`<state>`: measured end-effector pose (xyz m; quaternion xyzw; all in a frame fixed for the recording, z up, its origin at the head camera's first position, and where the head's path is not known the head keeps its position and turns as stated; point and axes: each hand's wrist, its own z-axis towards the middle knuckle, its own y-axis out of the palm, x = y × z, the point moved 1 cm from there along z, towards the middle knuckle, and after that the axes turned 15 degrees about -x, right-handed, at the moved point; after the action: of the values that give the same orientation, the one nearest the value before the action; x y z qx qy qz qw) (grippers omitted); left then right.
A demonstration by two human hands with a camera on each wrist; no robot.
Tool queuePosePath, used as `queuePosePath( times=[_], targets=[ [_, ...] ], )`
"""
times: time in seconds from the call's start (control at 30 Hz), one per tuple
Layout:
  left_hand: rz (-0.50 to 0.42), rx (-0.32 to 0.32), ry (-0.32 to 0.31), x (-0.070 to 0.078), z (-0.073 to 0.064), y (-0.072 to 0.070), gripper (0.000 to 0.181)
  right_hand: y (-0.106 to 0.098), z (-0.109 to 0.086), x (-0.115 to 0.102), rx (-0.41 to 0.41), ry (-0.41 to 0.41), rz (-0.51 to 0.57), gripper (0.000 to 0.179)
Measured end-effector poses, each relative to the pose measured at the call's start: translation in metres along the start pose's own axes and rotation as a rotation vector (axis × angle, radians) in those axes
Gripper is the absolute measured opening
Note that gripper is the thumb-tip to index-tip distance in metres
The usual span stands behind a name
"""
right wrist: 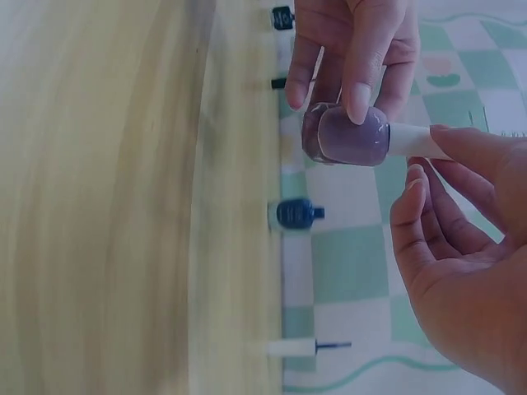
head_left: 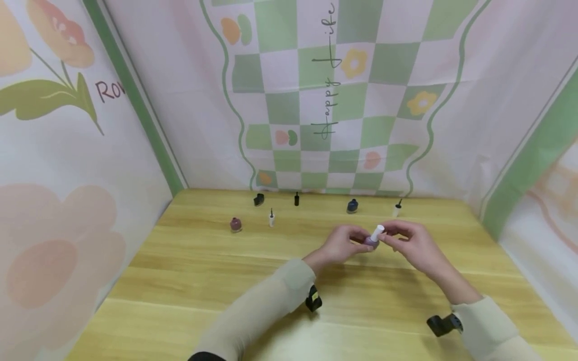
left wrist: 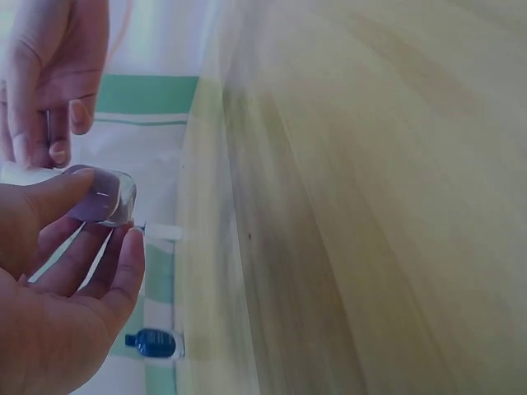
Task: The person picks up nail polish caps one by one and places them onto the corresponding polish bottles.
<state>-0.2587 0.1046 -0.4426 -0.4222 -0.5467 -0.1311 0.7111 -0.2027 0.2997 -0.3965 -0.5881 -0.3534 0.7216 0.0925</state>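
Note:
My left hand (head_left: 339,243) holds a bottle of mauve nail polish (right wrist: 352,137) by its glass body, thumb on one side and fingers on the other. A white cap (head_left: 377,232) sits on the bottle's neck, tilted up to the right in the head view. With thumb and fingertips, my right hand (head_left: 413,245) pinches this cap near its top end. Both hands are raised over the front right part of the wooden table (head_left: 189,281).
Behind the hands stand a dark blue polish bottle (head_left: 352,206) and a white brush cap (head_left: 397,209), brush up. Further left are a black-looking bottle (head_left: 259,200), a black brush cap (head_left: 296,199), another white brush cap (head_left: 271,218) and an uncapped dusky-pink bottle (head_left: 236,224).

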Motion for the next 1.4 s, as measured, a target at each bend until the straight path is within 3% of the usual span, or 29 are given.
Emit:
queuePosePath(
  times=[0.33,0.67,0.93,1.17,1.4],
  targets=[
    [0.010,-0.002,-0.045,0.004,0.037,0.025,0.018,-0.016,-0.015,0.025,0.077,0.032,-0.071,0.033],
    [-0.015,-0.031,-0.047,0.006,0.069,0.053,0.020,-0.030,-0.030,0.052,0.153,0.072,-0.111,0.035],
    [0.015,-0.028,-0.050,0.007,0.079,0.064,0.020,-0.037,-0.039,0.062,0.153,0.099,-0.123,0.032],
    [0.044,-0.018,-0.093,0.009,0.079,0.072,0.022,-0.038,-0.041,0.070,0.129,0.130,-0.127,0.038],
    [0.105,-0.019,-0.114,0.009,0.086,0.081,0.025,-0.038,-0.046,0.077,0.149,0.125,-0.148,0.032]
  ],
)
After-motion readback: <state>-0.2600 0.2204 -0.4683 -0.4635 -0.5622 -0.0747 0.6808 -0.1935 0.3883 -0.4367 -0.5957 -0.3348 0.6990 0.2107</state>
